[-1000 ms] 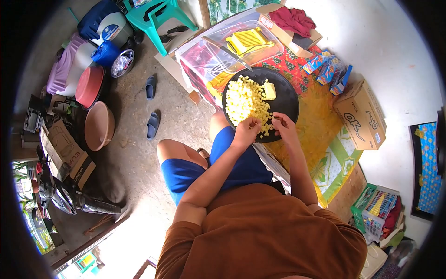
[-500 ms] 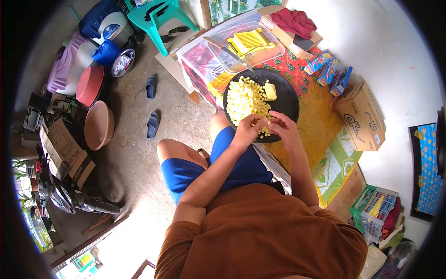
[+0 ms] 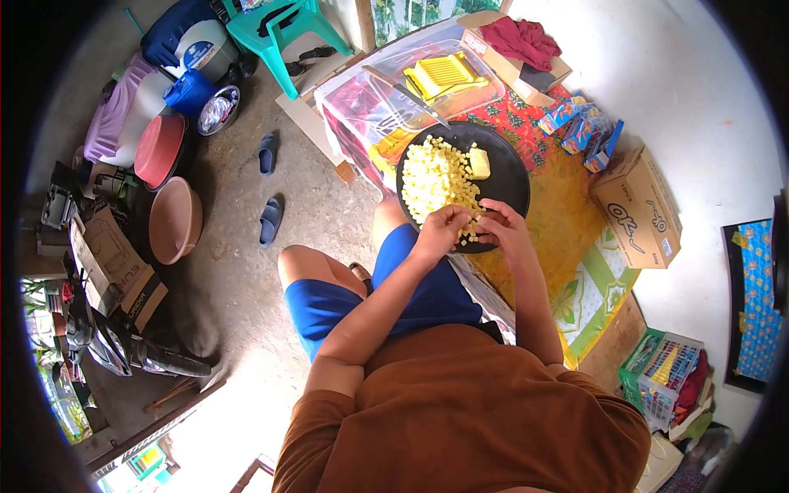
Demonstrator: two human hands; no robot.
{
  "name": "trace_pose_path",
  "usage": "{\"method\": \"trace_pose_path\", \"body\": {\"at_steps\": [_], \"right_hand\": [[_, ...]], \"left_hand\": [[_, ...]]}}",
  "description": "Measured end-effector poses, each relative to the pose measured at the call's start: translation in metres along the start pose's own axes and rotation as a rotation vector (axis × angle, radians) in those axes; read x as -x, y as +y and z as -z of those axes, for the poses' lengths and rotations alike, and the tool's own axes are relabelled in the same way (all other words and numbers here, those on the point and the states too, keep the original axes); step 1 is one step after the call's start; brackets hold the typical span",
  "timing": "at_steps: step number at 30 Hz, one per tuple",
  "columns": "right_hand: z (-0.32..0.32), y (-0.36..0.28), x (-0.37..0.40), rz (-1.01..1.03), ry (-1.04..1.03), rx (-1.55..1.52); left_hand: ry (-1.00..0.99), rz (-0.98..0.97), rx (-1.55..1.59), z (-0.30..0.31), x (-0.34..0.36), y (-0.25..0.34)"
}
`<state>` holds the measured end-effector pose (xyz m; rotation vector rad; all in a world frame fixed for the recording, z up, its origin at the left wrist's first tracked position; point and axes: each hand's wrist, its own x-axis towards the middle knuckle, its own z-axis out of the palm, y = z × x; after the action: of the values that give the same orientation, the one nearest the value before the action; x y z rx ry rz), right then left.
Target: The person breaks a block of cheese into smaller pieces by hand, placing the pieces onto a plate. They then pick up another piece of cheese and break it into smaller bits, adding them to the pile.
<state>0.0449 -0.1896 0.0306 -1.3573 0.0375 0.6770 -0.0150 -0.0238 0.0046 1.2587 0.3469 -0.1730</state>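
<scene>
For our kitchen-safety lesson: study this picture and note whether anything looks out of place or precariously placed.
The knife lies loose and diagonal across the clear box, its tip near the black tray: an unsteady resting place. Nothing looks spilled.

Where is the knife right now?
Head view: the knife lies on the clear plastic box, left of the yellow cutter grid, its tip at the black tray's far rim.

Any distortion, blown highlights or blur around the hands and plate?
Head view: strong fisheye bending with a black vignette; the sunlit floor at lower left is blown out; left hand and right hand over the black plate are fairly sharp, but the yellow cubes merge into a bright mass.
</scene>
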Motion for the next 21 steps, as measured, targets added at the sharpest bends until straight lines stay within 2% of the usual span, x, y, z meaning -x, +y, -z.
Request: {"method": "trace_pose_path", "body": {"at_steps": [5, 11, 21], "right_hand": [[0.020, 0.027, -0.016, 0.037, 0.084, 0.076], [0.019, 0.026, -0.015, 0.003, 0.099, -0.018], [0.007, 0.011, -0.006, 0.003, 0.022, -0.051]], "left_hand": [[0.076, -0.007, -0.123, 0.000, -0.005, -0.018], [0.098, 0.020, -0.233, 0.001, -0.007, -0.018], [0.065, -0.027, -0.076, -0.007, 0.002, 0.003]]}}
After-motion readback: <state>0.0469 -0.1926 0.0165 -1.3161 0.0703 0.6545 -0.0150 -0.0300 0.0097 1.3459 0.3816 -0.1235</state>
